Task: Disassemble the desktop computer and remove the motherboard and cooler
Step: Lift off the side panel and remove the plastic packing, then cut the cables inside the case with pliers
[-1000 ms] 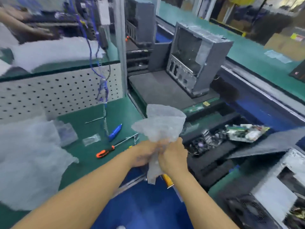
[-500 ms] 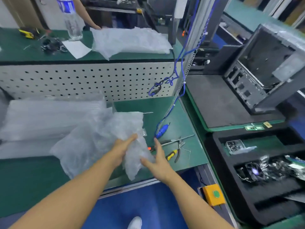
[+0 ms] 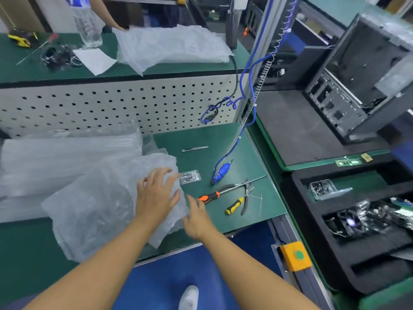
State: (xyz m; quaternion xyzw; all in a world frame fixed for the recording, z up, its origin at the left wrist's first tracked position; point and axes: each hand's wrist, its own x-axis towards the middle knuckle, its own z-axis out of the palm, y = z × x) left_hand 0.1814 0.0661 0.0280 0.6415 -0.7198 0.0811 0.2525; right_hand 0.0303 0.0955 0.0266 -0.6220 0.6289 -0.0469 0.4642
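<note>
I am laying my left hand point(image 3: 156, 193) flat on a crumpled sheet of clear bubble wrap point(image 3: 100, 209), fingers spread and released, gripping nothing. My right hand point(image 3: 196, 218) is reaching out just beside the sheet's right edge with straight, relaxed fingers, also holding nothing; I cannot tell whether it is touching the wrap. The wrap is lying on the green bench mat point(image 3: 223, 142), in front of a white perforated metal panel point(image 3: 111, 104).

Just past my right fingertips an orange-and-black-handled screwdriver point(image 3: 210, 196) is lying on the mat, with yellow-handled pliers point(image 3: 237, 204) near it and a blue electric screwdriver on a coiled cord point(image 3: 221, 172) resting beyond. A small clear plastic bag point(image 3: 190, 176) is sitting just beside my left fingertips.

The grey desktop computer case point(image 3: 362, 81) is standing open on a dark pad, well apart to my right. The motherboard with its black fan cooler point(image 3: 368, 218) is lying in a black foam tray point(image 3: 312, 249) nearer me, blurred.
</note>
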